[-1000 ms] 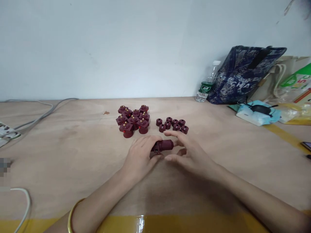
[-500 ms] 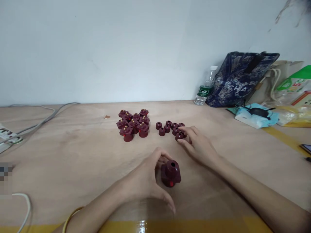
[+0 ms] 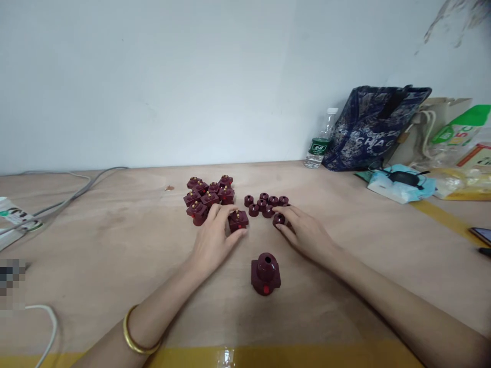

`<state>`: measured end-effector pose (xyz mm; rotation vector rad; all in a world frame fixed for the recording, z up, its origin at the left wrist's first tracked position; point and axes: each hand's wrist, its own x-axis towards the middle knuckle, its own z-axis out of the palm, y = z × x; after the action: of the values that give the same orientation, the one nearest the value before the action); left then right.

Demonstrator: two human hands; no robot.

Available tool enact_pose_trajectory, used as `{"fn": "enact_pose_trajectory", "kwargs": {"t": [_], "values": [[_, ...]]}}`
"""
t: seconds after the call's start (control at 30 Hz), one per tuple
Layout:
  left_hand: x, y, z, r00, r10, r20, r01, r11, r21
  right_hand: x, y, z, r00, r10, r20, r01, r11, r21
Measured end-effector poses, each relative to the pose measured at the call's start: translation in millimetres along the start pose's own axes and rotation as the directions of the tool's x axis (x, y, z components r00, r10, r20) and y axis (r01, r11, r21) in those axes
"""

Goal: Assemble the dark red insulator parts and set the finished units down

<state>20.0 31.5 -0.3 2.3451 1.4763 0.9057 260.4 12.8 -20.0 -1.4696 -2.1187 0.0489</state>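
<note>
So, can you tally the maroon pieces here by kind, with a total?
Square pieces without a dome: 9
Domed square piece: 1
Loose round caps: at least 8; the right hand may hide another
Total: at least 18

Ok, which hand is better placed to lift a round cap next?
Likely the right hand: its thumb and fingers are around the front cap, with the other caps close by. The left hand is around a square block farther left.
</note>
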Motion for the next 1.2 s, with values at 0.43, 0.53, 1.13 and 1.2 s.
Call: {"fn": "enact_pose_trajectory", "kwargs": {"t": [0.43, 0.53, 1.13, 1.2], "values": [[-4.2, 1.7, -1.3, 0.991, -0.057, 0.119, 0.103, 0.898, -0.428, -1.0, -36.2, -12.0, 0.996, 0.024, -0.088, 0.026, 0.853, 0.521], [-5.5, 9.5, -1.8, 0.995, 0.103, -0.015, -0.104, 0.981, -0.164, 2.0, -43.4, -16.8, 0.991, -0.048, -0.122, 0.108, 0.832, 0.544], [-7.3, 14.3, -3.9, 0.931, 0.362, -0.052, -0.364, 0.931, -0.031, 1.4, -47.3, -21.1, 0.977, -0.176, -0.119, 0.211, 0.859, 0.467], [-7.8, 14.8, -4.1, 0.936, 0.350, -0.043, -0.352, 0.934, -0.058, 1.4, -47.5, -20.8, 0.975, -0.180, -0.127, 0.219, 0.863, 0.455]]}}
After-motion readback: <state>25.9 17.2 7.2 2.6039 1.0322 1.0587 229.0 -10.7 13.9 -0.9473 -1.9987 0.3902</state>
